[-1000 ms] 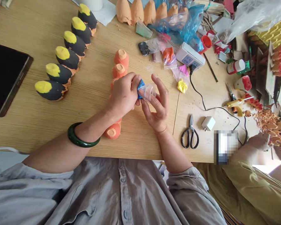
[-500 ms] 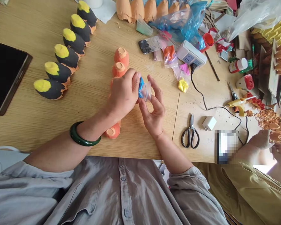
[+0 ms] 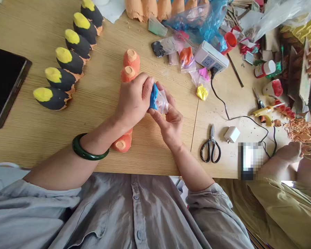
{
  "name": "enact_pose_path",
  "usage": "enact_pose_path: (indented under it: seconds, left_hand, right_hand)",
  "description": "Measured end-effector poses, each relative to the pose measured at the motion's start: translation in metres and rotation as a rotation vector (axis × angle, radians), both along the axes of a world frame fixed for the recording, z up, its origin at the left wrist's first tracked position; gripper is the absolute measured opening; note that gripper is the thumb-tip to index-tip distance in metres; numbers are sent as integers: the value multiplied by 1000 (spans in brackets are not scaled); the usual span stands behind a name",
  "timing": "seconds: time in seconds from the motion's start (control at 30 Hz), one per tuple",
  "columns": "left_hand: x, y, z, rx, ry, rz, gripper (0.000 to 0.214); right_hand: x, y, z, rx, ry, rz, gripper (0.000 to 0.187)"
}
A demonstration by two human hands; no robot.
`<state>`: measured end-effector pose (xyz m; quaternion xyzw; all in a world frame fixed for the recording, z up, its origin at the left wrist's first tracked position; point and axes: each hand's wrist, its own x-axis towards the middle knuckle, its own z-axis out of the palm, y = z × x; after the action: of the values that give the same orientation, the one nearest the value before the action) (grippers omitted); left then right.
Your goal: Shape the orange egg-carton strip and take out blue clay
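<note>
My left hand (image 3: 133,100) and my right hand (image 3: 168,119) are closed together on a small clear plastic bag (image 3: 162,101) with blue clay (image 3: 153,97) in it, held above the wooden table (image 3: 98,103). The left fingers pinch the blue lump at the bag's mouth; the right fingers grip the bag from below. Under my hands lies a row of orange egg-carton cones (image 3: 131,64), partly hidden, with one end cone (image 3: 122,142) showing near my left wrist.
Black cones with yellow tips (image 3: 64,64) line the left. A dark tablet (image 3: 5,83) lies at the far left. Scissors (image 3: 210,147), a white charger (image 3: 230,134), a power strip (image 3: 211,58), clay bags (image 3: 201,90) and a glue gun (image 3: 263,112) lie right. Another person's hands (image 3: 292,155) work at right.
My right fingers, spread a second ago, have curled shut around the bag. Both hands drew closer together and the blue clay is squeezed further toward the bag's mouth.
</note>
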<state>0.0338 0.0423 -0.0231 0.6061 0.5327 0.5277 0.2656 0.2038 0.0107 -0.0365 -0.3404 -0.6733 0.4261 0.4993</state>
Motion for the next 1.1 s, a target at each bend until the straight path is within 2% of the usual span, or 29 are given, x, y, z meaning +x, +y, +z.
enact_pose_path:
  seconds: [0.1,0.23,0.33,0.4,0.47,0.57,0.63,0.73,0.83,0.9,1.0,1.1]
  left_hand:
    - [-5,5,-5,41,-89,-32,62]
    - [-6,6,-5,13,-166,-42,63]
    - [-2,4,-3,-20,-182,-62,66]
    - [0,5,-2,-16,-137,-73,69]
    - [1,8,-3,45,-27,-77,71]
    - [-1,15,-5,175,142,-56,74]
    - [-4,18,-5,205,201,-44,70]
    - [-6,14,2,252,251,32,57]
    - [-4,-3,11,421,337,175,38]
    - [-1,-16,14,464,404,126,35]
    - [5,-28,10,304,504,46,38]
    - [7,-30,4,190,543,33,29]
  right_hand:
    - [2,2,2,-129,7,44,32]
    - [6,8,3,-181,133,88,36]
    - [11,16,0,-271,177,83,52]
    - [16,22,-2,-387,187,110,53]
    - [20,28,-4,-470,196,195,46]
    - [24,32,-2,-502,193,343,40]
    - [25,32,1,-483,178,378,37]
    - [23,32,3,-416,191,285,39]
    - [19,34,-2,-378,258,100,41]
    - [16,35,-9,-340,245,-17,46]
    - [12,33,-17,-193,141,-118,47]
    - [9,27,-20,-54,48,-130,31]
